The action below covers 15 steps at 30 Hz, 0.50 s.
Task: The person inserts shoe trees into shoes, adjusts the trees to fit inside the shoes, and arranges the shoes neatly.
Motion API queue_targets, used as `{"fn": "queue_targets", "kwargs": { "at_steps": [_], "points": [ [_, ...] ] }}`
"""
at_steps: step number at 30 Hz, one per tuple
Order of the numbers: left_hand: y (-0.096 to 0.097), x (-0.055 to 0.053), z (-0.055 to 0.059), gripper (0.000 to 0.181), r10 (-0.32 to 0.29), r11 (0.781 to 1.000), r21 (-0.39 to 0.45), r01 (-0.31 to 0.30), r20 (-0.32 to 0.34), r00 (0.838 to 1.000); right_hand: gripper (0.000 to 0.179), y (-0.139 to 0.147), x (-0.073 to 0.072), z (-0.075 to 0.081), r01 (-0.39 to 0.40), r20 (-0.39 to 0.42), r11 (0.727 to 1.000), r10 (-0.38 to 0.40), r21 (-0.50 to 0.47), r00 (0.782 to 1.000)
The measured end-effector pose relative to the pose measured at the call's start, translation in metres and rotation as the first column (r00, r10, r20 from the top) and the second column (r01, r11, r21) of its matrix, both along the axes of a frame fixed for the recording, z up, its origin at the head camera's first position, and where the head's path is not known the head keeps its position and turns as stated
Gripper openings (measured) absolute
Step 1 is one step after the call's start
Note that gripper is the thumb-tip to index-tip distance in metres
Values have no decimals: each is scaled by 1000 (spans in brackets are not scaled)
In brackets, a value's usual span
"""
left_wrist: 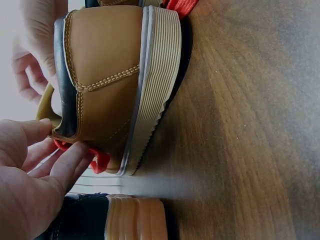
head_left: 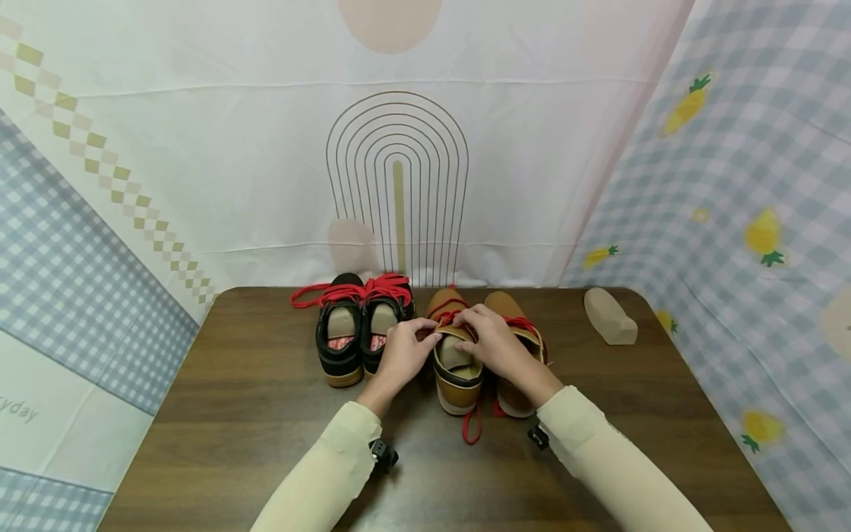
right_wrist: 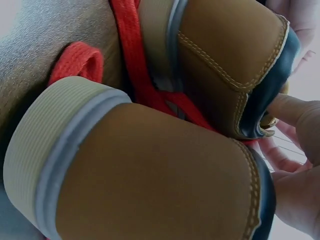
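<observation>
A brown shoe (head_left: 459, 388) with a dark collar and red lace stands between my two hands. My left hand (head_left: 407, 349) pinches the edge of its lacing flap, thumb on top and fingers beside the red lace (left_wrist: 100, 161). On the other side my right hand (head_left: 493, 341) pinches the opposite edge, its thumb (right_wrist: 287, 107) at the collar. A beige shoe insert (head_left: 455, 355) sits inside this shoe. The second brown shoe (head_left: 515, 399) stands close on the right, partly hidden under my right hand and forearm.
A pair of black shoes (head_left: 342, 366) with red laces and beige inserts stands left of the brown pair. One loose beige insert (head_left: 608, 316) lies at the table's back right. A red lace loop (head_left: 472, 428) trails on the wooden table (head_left: 266, 414). Patterned cloth hangs behind.
</observation>
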<state>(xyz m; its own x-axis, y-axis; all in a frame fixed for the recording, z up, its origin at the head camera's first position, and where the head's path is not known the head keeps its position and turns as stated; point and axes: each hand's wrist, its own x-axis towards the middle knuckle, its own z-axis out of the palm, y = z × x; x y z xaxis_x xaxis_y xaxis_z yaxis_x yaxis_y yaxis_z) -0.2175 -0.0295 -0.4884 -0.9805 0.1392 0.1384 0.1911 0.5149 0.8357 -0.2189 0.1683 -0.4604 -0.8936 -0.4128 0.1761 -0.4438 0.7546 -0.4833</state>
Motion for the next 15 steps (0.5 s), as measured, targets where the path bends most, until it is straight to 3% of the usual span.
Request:
{"fn": "queue_targets", "kwargs": {
  "at_steps": [10,15],
  "points": [
    [0,1,2,19,0,1000,-5,0,-7,1000,35,-4,0,-8,4,-130,998,3,56,991],
    [1,1,1,19,-4,1000,-7,3,-5,1000,38,-6,1,-12,46,-135,993,-31,112,990]
  ]
}}
